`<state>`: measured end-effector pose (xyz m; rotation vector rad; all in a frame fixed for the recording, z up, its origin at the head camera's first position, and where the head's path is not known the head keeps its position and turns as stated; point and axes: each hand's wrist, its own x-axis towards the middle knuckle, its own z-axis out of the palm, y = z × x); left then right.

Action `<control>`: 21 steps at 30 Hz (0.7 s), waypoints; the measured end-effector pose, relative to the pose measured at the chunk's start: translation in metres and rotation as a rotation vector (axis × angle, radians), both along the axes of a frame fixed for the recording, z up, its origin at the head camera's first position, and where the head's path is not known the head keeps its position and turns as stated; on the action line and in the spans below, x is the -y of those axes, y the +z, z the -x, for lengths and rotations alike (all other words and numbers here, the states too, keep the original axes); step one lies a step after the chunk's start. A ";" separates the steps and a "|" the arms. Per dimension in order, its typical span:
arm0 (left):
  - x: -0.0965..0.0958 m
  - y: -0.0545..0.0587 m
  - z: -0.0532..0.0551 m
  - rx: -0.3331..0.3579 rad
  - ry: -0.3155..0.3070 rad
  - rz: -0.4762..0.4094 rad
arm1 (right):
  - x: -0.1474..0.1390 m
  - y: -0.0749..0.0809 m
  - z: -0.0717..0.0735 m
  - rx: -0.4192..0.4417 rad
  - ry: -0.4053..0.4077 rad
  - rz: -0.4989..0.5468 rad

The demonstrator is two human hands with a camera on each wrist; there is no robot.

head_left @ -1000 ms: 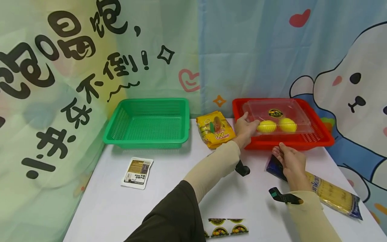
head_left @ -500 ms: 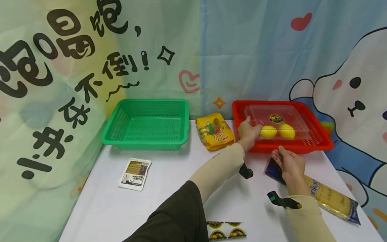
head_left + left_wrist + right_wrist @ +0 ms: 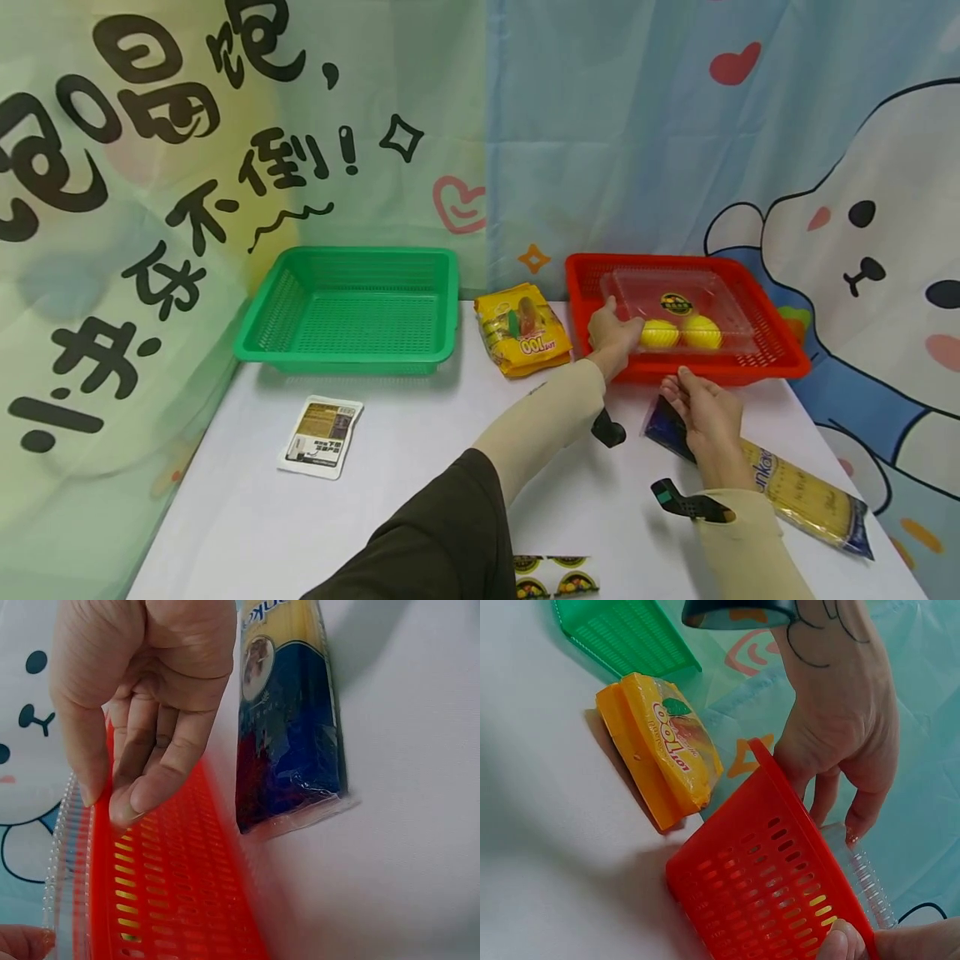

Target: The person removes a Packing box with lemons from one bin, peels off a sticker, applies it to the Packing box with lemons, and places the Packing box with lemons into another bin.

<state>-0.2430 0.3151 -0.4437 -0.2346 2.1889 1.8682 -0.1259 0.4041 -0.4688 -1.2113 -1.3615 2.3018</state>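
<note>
A clear plastic box (image 3: 716, 292) with a round label and two yellow round things inside lies in the red basket (image 3: 780, 368). My left hand (image 3: 617, 335) grips the box at its left front corner, thumb along the front side. In the right wrist view the left hand (image 3: 840, 727) reaches over the basket's end with fingertips at the box edge. My right hand (image 3: 712, 417) pinches the front rim of the basket between thumb and fingers. In the left wrist view the right hand (image 3: 150, 712) shows this pinch on the red rim.
A bag of spaghetti (image 3: 806, 496) lies slantwise by my right hand. Left of the red basket is a yellow sweets bag (image 3: 521, 333), then a green basket (image 3: 348, 367). A white packet (image 3: 321, 437) lies front left; a label strip (image 3: 555, 575) lies at the near edge.
The box has settled slightly lower into the red basket, my left hand moving with it. My right hand stays at the front rim. The head view has shifted a little.
</note>
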 end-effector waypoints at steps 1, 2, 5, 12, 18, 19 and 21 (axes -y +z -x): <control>-0.001 -0.001 0.000 0.003 -0.001 0.001 | 0.000 0.000 0.000 -0.001 0.001 0.006; -0.002 -0.001 0.001 0.008 -0.001 -0.002 | 0.000 0.000 0.000 -0.002 0.000 0.008; -0.004 -0.002 0.002 0.020 -0.005 0.006 | -0.001 -0.001 0.000 0.001 -0.003 0.010; -0.005 -0.001 0.005 0.013 -0.014 0.048 | -0.002 0.001 0.000 0.017 0.008 0.035; -0.008 0.000 0.003 0.039 -0.006 0.007 | -0.003 0.002 -0.002 0.012 0.004 0.023; -0.008 0.000 0.003 0.040 -0.008 0.008 | -0.003 0.002 -0.002 0.010 0.003 0.022; -0.009 -0.001 0.003 0.038 -0.011 0.020 | -0.003 0.002 -0.002 0.010 0.002 0.025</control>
